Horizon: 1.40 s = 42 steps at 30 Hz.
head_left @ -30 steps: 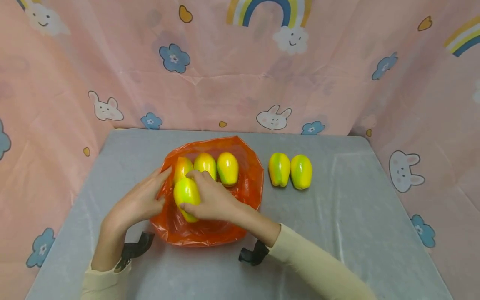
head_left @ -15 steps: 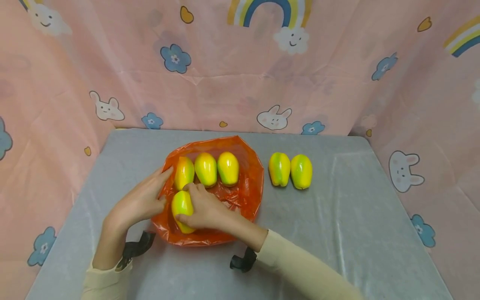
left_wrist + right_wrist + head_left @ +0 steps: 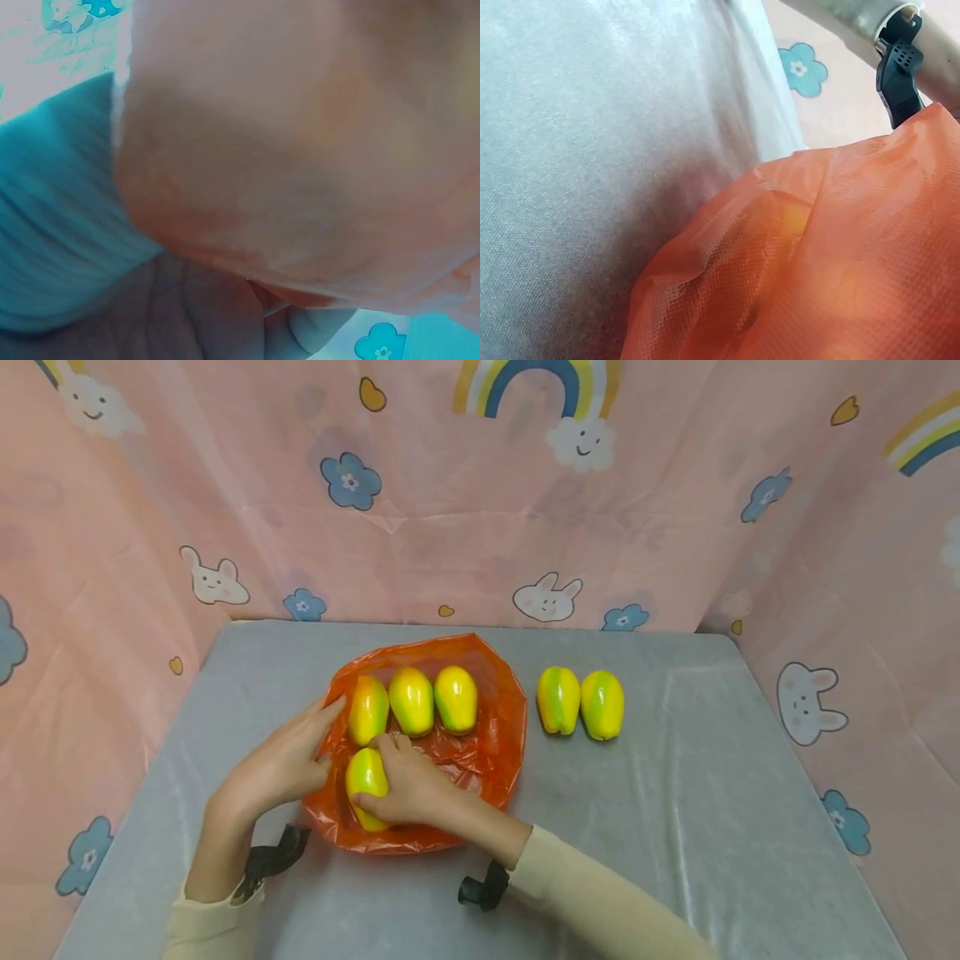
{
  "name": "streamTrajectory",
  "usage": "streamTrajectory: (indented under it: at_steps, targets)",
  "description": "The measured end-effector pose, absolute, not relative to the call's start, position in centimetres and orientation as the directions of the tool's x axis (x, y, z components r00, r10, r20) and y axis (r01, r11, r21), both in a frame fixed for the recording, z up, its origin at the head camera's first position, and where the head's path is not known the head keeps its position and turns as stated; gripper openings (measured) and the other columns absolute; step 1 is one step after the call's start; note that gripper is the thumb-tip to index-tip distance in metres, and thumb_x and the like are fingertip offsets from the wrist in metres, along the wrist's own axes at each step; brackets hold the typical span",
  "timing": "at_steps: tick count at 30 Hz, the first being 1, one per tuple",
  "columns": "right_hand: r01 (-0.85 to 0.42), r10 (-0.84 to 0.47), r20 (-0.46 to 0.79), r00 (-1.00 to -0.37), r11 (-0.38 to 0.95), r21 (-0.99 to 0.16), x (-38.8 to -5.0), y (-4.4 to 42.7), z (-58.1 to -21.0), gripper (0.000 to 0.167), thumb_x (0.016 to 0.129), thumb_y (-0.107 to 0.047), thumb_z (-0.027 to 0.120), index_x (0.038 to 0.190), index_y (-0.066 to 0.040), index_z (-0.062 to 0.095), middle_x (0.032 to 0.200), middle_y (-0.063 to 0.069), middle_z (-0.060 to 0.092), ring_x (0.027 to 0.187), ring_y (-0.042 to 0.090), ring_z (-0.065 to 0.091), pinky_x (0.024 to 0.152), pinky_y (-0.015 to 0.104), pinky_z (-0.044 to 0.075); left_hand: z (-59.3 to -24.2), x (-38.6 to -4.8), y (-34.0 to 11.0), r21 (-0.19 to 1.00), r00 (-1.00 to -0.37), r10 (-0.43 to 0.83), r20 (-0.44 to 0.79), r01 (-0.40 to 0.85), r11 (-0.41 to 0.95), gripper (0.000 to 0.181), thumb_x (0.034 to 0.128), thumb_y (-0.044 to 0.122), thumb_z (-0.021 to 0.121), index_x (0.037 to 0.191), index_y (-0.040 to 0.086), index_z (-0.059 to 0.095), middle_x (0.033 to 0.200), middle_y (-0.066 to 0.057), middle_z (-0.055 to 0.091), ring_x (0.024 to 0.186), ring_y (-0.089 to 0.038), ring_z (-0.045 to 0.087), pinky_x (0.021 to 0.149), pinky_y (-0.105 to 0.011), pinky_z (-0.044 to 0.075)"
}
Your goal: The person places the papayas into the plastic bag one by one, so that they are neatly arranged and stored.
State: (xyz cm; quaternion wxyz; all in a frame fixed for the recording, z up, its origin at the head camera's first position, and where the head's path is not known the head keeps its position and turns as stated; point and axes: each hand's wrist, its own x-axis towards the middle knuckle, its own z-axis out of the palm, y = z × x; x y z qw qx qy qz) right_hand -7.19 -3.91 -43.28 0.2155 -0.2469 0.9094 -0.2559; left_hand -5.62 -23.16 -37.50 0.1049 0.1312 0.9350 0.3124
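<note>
Head view, please: what does the right hand point(image 3: 414, 787) have?

Thumb and fingers grip a yellow-green fruit point(image 3: 367, 785). It is inside the orange bag point(image 3: 498, 727), between seven and eight o'clock from the bag's middle. From where I stand, I cannot tell whether it touches the bag's floor.

And the left hand point(image 3: 281, 764)?

At the bag's nine o'clock, touching the rim. Thumb and forefinger stand apart; the other fingers are mostly hidden. Whether it grips the rim, I cannot tell.

Other contents?

Three more fruits point(image 3: 412, 702) in a row: at ten, at twelve, and between one and two o'clock.

Outside the bag?

A pair point(image 3: 558, 700), side by side on the grey table point(image 3: 697, 777), between two and three o'clock. Pink curtain point(image 3: 450, 543) beyond, at twelve.

Right wrist view?

Bag wall across the lower right; a black mount point(image 3: 900, 82) on the other arm at two o'clock.
</note>
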Motion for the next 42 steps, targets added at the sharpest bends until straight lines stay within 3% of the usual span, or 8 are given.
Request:
streamTrajectory:
  at_steps: [8,15,22,27,36,42]
  targets:
    - [-0.292,-0.545,-0.263,-0.796,0.727,-0.621,-7.0,-2.8,-42.8,0.085,0.096,-0.047,0.073,0.162,-0.011,0.035,0.163,0.016,0.045,0.136,0.031,0.061,0.112,0.053,0.056,-37.6,-5.6,-23.1,0.607,-0.944,0.304,-0.128,0.168,0.777,0.081,0.0868,-0.011,0.061,0.163,-0.004,0.033,0.170,-0.027,0.033,0.147,-0.048,0.046,0.116,-0.067,0.045]
    - [-0.258,-0.546,-0.217,-0.809,0.662,-0.704,-6.9,0.0,-41.4,0.079,0.098,-0.046,0.071,0.162,-0.016,0.037,0.164,0.010,0.046,0.144,0.028,0.054,0.118,0.055,0.050,-37.6,-5.5,-23.1,0.610,-0.947,0.289,-0.140,0.147,0.778,0.082,0.0867,-0.011,0.062,0.163,-0.004,0.033,0.170,-0.027,0.032,0.145,-0.048,0.047,0.114,-0.067,0.046]
    - [-0.272,-0.536,-0.071,-0.841,0.533,-0.801,-7.5,4.5,-39.6,0.068,0.099,-0.038,0.072,0.158,-0.017,0.044,0.157,0.010,0.052,0.113,0.024,0.071,0.091,0.036,0.065,-37.4,-5.5,-23.3,0.619,-0.948,0.283,-0.144,0.136,0.773,0.082,0.0875,-0.010,0.061,0.164,-0.003,0.032,0.171,-0.026,0.031,0.150,-0.048,0.042,0.115,-0.068,0.044]
    - [-0.356,-0.521,0.079,-0.850,0.458,-0.815,-8.3,7.9,-38.9,0.057,0.099,-0.028,0.074,0.150,-0.015,0.053,0.150,0.009,0.054,0.128,0.028,0.066,0.093,0.036,0.065,-37.2,-5.3,-23.8,0.634,-0.950,0.278,-0.139,0.130,0.763,0.079,0.0900,-0.006,0.062,0.164,-0.001,0.034,0.171,-0.023,0.032,0.147,-0.046,0.046,0.115,-0.067,0.046]
    - [-0.400,-0.391,0.231,-0.891,0.433,-0.808,-9.8,14.3,-38.8,0.050,0.099,-0.017,0.073,0.147,-0.012,0.058,0.147,0.011,0.058,0.129,0.034,0.067,0.093,0.041,0.066,-37.0,-5.4,-24.0,0.621,-0.950,0.277,-0.147,0.129,0.773,0.077,0.0911,-0.004,0.063,0.163,-0.002,0.035,0.171,-0.025,0.032,0.148,-0.048,0.045,0.114,-0.068,0.046]
    - [-0.429,-0.304,0.315,-0.899,0.468,-0.773,-11.1,17.4,-39.4,0.048,0.100,-0.011,0.070,0.147,-0.013,0.059,0.145,0.013,0.061,0.131,0.036,0.066,0.093,0.012,0.057,-37.3,-5.5,-23.9,0.604,-0.948,0.273,-0.164,0.122,0.788,0.078,0.0905,-0.007,0.061,0.163,-0.005,0.032,0.171,-0.027,0.030,0.148,-0.049,0.044,0.115,-0.068,0.046]
